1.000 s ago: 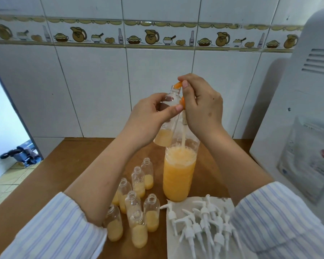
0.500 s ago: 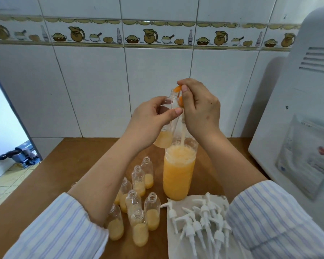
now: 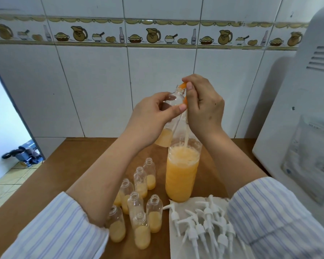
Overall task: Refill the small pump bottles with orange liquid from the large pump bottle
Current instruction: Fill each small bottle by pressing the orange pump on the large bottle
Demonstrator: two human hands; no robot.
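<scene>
While left hand (image 3: 153, 116) grips small bottle (image 3: 169, 118) | right hand (image 3: 204, 107) pinches orange pump (image 3: 183, 86) at its mouth

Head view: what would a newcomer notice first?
The large pump bottle of orange liquid stands mid-table. Above it the left hand holds a small bottle tilted while the right hand grips the orange pump head at its mouth. White pumps lie front right.

Wooden table (image 3: 67, 165) bears small bottles (image 3: 138, 217), large bottle (image 3: 181, 174), paper towel (image 3: 178, 245).
</scene>
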